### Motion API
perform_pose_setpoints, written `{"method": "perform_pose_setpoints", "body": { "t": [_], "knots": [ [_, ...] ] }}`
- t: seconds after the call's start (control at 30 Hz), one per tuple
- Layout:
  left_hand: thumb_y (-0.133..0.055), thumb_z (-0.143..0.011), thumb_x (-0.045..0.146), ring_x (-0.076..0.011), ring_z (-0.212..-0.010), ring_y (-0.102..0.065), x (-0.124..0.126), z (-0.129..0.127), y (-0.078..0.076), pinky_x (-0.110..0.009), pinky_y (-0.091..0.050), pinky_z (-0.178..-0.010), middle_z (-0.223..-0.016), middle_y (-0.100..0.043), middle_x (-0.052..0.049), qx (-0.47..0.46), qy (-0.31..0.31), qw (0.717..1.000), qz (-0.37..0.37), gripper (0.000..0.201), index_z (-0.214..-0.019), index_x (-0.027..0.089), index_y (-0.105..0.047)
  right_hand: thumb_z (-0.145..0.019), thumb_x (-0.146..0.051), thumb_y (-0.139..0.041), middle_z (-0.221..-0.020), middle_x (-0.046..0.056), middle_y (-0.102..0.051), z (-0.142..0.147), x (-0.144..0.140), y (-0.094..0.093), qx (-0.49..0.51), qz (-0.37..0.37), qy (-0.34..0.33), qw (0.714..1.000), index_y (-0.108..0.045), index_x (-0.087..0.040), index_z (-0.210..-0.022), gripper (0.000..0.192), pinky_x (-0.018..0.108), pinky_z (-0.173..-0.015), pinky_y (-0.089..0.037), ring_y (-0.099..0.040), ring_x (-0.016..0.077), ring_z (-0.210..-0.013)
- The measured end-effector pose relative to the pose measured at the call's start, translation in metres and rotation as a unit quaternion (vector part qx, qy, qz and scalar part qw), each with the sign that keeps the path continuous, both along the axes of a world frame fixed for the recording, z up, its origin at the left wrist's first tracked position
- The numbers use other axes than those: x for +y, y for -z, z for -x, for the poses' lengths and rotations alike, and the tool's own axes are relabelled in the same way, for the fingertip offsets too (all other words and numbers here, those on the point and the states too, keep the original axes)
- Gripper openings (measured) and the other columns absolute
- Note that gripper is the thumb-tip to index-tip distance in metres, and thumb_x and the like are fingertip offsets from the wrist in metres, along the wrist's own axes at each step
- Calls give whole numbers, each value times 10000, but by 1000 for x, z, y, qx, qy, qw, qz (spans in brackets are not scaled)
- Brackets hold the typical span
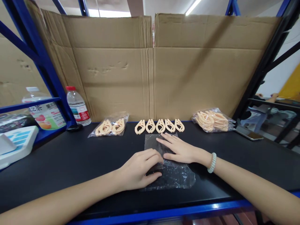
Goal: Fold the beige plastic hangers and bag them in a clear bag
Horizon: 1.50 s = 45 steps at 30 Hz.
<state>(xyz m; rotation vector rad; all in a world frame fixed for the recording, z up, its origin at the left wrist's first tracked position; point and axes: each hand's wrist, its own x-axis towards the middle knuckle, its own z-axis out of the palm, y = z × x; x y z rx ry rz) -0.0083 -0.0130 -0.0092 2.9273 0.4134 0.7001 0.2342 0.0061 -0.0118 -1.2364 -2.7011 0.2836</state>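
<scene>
A clear plastic bag [174, 176] lies flat on the black table [70, 162] in front of me. My left hand [138, 168] rests on its left side with the fingers curled over the film. My right hand [179, 148], with a pale bead bracelet at the wrist, lies flat on the bag's upper part, fingers spread. Just beyond the bag, several peach-coloured plastic clips [159, 125] lie in a row. A filled bag of the same clips [111, 126] sits to the left, and a fuller one [212, 120] to the right.
Cardboard sheets [150, 65] wall off the back of the table. A water bottle [78, 106] stands at the back left by a blue rack post, a second bottle [45, 111] beyond it. A phone [248, 133] lies at the right, a white device [16, 143] at the left edge.
</scene>
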Motion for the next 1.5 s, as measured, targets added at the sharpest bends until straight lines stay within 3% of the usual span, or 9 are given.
{"method": "perform_pose_setpoints", "body": {
  "t": [0.1,0.17,0.23,0.3,0.37,0.53,0.77,1.23,1.5],
  "knots": [
    [-578,-880,267,-185,-843,-555,2,0,3,-293,-483,-738,-959,-602,-67,-3,-26,999,20,217,-1057,168,-502,-918,-574,-442,-1569,153,-89,1,0,-3,9,-35,-10,999,-178,-183,-1505,753,508,-1136,-181,-101,308,-1434],
    [-570,-884,237,-177,-835,-553,2,1,5,-287,-482,-734,-950,-595,-58,-13,-35,999,25,201,-1060,174,-495,-870,-546,-548,-1504,194,-272,3,-2,-8,31,-107,-7,994,-354,-125,-1425,723,492,-1101,-249,-235,325,-1385],
    [-562,-880,190,-171,-834,-557,3,1,7,-282,-482,-738,-939,-595,-50,-26,-35,999,24,182,-1048,178,-494,-806,-494,-646,-1257,171,-536,5,-6,-14,49,-167,-3,985,-581,-123,-1150,511,460,-1006,-353,-449,310,-1202],
    [-553,-874,153,-165,-822,-562,2,0,8,-273,-482,-731,-921,-599,-45,-39,-34,998,22,172,-1035,176,-497,-776,-459,-686,-931,74,-623,8,-11,-19,54,-161,-26,985,-607,-159,-869,324,378,-845,-430,-556,233,-922],
    [-541,-871,124,-155,-803,-566,2,0,9,-259,-480,-718,-898,-601,-37,-50,-32,998,23,173,-1032,176,-502,-767,-458,-702,-781,11,-591,11,-16,-20,58,-121,-74,988,-572,-176,-788,311,309,-722,-428,-538,175,-761],
    [-508,-867,61,-121,-753,-571,2,-1,8,-214,-471,-685,-848,-598,-9,-83,-31,995,39,180,-993,189,-508,-829,-257,-659,-745,-11,-569,19,-21,-10,78,-86,-133,984,-568,-175,-803,126,249,-657,-401,-519,133,-697],
    [-528,-875,70,-122,-780,-579,5,-1,13,-219,-471,-684,-887,-599,-45,-160,-35,986,23,137,-801,174,-479,-888,-146,-493,-699,12,-575,22,-23,-8,53,-203,-169,963,-606,-170,-782,157,271,-645,-385,-497,149,-683],
    [-556,-893,110,-132,-724,-626,5,-1,9,-231,-507,-681,-799,-682,-50,-168,-9,986,10,86,-902,148,-633,-941,-166,-441,-709,17,-569,25,-31,-12,3,-320,-191,928,-608,-154,-782,231,300,-604,-306,-436,157,-671],
    [-633,-857,199,-134,-716,-647,4,0,12,-227,-524,-674,-810,-688,-30,-155,-28,987,19,93,-943,172,-611,-975,-217,-398,-665,18,-536,23,-32,-14,24,-324,-153,933,-575,-165,-754,287,298,-590,-307,-440,156,-640]
  ]
}}
